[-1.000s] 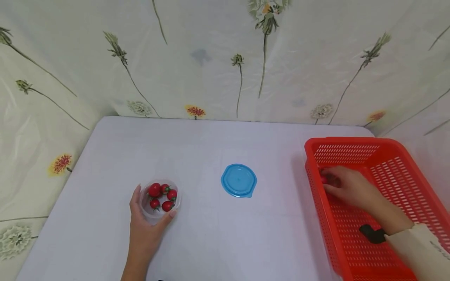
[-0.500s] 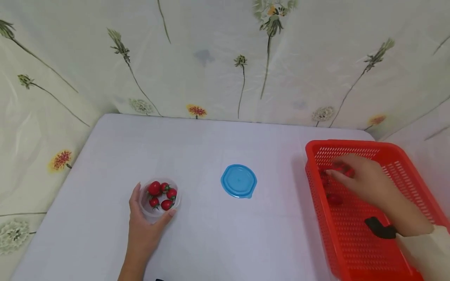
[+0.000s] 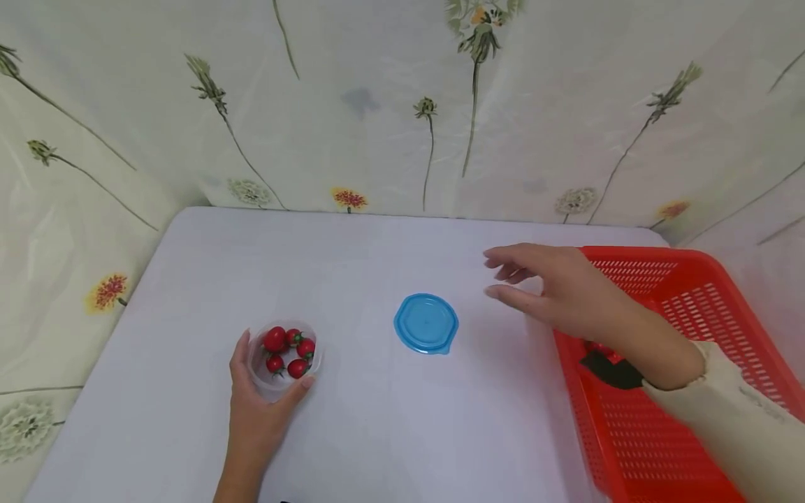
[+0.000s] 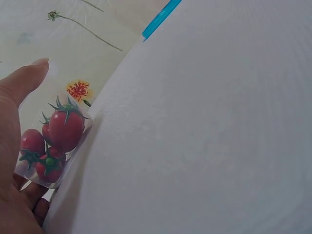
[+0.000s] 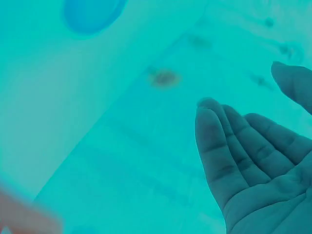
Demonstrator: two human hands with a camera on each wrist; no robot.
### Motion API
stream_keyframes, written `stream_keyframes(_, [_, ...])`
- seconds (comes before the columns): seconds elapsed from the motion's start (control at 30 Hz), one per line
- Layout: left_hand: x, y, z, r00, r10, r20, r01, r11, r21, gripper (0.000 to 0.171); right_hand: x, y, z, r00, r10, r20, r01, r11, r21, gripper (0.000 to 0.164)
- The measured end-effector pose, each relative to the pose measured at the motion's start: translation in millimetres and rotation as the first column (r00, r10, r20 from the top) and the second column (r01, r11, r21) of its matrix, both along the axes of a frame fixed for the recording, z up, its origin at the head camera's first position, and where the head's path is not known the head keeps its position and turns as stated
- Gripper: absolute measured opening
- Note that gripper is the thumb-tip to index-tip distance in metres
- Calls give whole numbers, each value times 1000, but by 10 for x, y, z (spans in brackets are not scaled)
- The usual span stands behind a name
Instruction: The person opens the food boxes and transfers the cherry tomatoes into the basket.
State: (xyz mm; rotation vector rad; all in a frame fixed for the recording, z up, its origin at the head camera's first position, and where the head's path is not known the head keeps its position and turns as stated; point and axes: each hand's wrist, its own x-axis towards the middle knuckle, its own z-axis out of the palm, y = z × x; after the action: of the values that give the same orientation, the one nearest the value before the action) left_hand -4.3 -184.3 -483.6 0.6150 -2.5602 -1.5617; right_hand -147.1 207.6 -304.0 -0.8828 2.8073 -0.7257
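Note:
My left hand (image 3: 260, 412) curls round a clear round plastic tub (image 3: 288, 356), thumb on one side and fingers on the other. Several cherry tomatoes (image 3: 274, 339) with green stems lie inside it; the left wrist view shows these tomatoes (image 4: 67, 127) through the clear wall. My right hand (image 3: 566, 290) hovers over the left rim of the red basket, fingers slightly bent and thumb apart. Its palm and fingers (image 5: 263, 165) hold nothing in the right wrist view. Left of that hand, a blue lid (image 3: 426, 323) lies flat on the table.
A red perforated basket (image 3: 704, 260) stands at the right of the white-covered table (image 3: 390, 433). Red tomatoes (image 3: 602, 349) show in it, partly hidden by the right arm. Flower-patterned cloth (image 3: 377, 140) hangs behind the table.
My right hand has risen out of the basket and moved left toward the lid, leaving tomatoes in the basket. The left hand and tub have stayed in place.

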Motion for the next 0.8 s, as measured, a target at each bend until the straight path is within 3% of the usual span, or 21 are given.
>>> stream_keyframes(0.1, [-3, -3, -7, 1000, 4, -6, -4, 1000, 1, 117, -29, -330, -57, 989, 137, 60, -133, 989, -60, 51])
stream_keyframes(0.3, [-25, 38, -6, 1000, -6, -16, 7, 1000, 23, 115, -33, -982, -241, 928, 347, 137, -338, 938, -82, 50])
stream_keyframes(0.57, [-11, 25, -15, 999, 1, -47, -1, 1000, -4, 115, 36, -1792, -479, 851, 473, 228, -465, 880, -94, 51])
stream_keyframes(0.7, [3, 4, -25, 998, -6, -55, 8, 999, 46, 115, 83, -2135, -658, 820, 527, 224, -512, 850, -124, 48])
stream_keyframes(0.8, [7, -10, -36, 998, -10, -59, 16, 995, 94, 113, 124, -2333, -777, 807, 554, 203, -542, 832, -117, 37])
